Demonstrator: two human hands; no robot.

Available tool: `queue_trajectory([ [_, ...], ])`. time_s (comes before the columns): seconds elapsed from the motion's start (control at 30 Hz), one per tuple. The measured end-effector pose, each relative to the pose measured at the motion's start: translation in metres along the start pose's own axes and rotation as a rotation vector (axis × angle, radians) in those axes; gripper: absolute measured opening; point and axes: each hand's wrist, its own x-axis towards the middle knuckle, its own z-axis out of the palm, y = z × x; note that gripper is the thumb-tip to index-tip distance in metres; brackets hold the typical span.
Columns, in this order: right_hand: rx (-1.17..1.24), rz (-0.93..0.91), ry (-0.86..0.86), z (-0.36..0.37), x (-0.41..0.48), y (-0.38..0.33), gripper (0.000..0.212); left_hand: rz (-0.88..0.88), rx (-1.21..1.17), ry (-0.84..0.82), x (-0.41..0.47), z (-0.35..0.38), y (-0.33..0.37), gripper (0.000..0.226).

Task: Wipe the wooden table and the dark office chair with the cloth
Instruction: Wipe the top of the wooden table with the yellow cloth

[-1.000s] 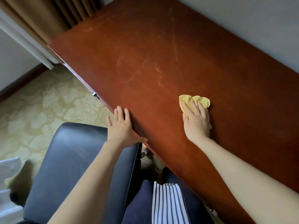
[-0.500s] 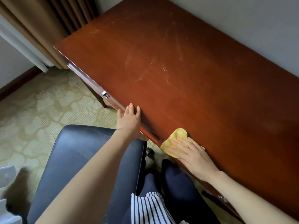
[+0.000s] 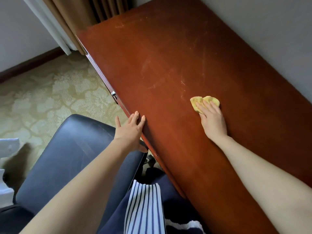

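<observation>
The reddish-brown wooden table (image 3: 168,56) runs from the upper left to the lower right, with pale smears on its top. A small crumpled yellow cloth (image 3: 207,100) lies on the tabletop. My right hand (image 3: 211,119) presses flat on the cloth with straight fingers. My left hand (image 3: 130,130) rests with spread fingers on the table's near edge. The dark office chair (image 3: 70,152) stands below the left hand, its shiny seat close to the table edge.
A grey wall borders the table's far side. Brown curtains (image 3: 84,16) hang at the table's far end. Patterned beige carpet (image 3: 47,92) covers the floor on the left. White objects (image 3: 8,146) sit at the left edge. My legs and a striped garment (image 3: 145,208) are beside the chair.
My right hand has pushed the cloth from the table's near edge back out onto the middle of the tabletop. My left hand stays on the table edge.
</observation>
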Motion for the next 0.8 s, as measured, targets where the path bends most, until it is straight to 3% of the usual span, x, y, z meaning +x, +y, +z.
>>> queue_trajectory([
  [0.17,0.151,0.387,0.178,0.020,0.017,-0.051,0.040,-0.016,0.001,-0.028,-0.002,-0.004,0.000,0.129],
  [0.23,0.156,0.385,0.176,0.030,0.011,-0.073,0.041,-0.015,0.014,-0.047,-0.001,-0.006,0.001,0.131],
  [0.5,0.009,-0.313,-0.050,0.049,-0.056,-0.096,0.044,-0.028,0.065,-0.120,-0.001,-0.011,-0.003,0.133],
  [0.7,0.033,-0.566,-0.014,0.047,-0.118,-0.073,0.047,-0.016,0.088,-0.121,-0.001,-0.012,-0.002,0.132],
  [0.8,0.016,-0.702,-0.025,0.041,-0.136,-0.048,0.039,-0.006,0.107,-0.115,0.000,-0.012,-0.002,0.132],
])
